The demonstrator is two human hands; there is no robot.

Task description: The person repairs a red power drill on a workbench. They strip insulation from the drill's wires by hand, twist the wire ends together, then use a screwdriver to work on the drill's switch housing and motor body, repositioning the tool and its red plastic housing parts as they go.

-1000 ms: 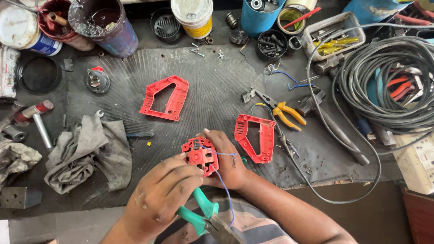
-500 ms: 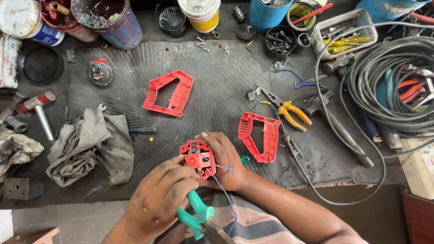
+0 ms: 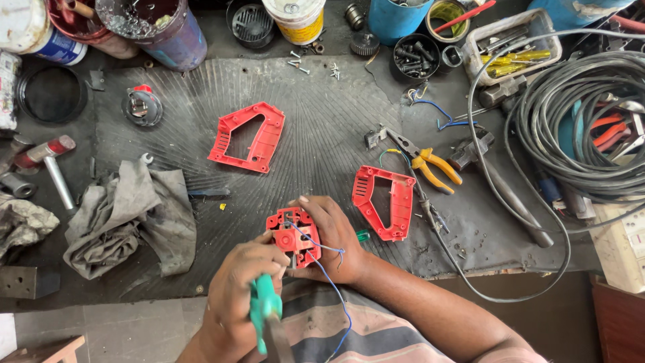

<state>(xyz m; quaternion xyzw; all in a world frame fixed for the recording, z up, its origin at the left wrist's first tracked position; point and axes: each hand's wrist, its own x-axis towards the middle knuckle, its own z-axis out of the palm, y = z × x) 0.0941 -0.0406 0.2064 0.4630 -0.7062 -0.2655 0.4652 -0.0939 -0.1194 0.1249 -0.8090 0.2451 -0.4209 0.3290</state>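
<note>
At lower centre, the right hand (image 3: 336, 235) gripped a red switch housing (image 3: 293, 235); the left hand (image 3: 242, 296) clasped green-handled pliers (image 3: 264, 309).

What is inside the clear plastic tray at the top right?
The clear plastic tray holds yellow-handled screwdrivers and some grey metal tools. Whatever lies beneath them at the bottom is hidden.

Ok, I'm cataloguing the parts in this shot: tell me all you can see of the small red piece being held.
The small red piece looks like moulded plastic, roughly square, with a round recess and ribs on its upturned face. Thin blue wires run from it toward the person's lap. The right hand cups it from the side and beneath, above the ribbed dark mat, while the left hand, gripping a green-handled tool, touches its near edge.
</note>
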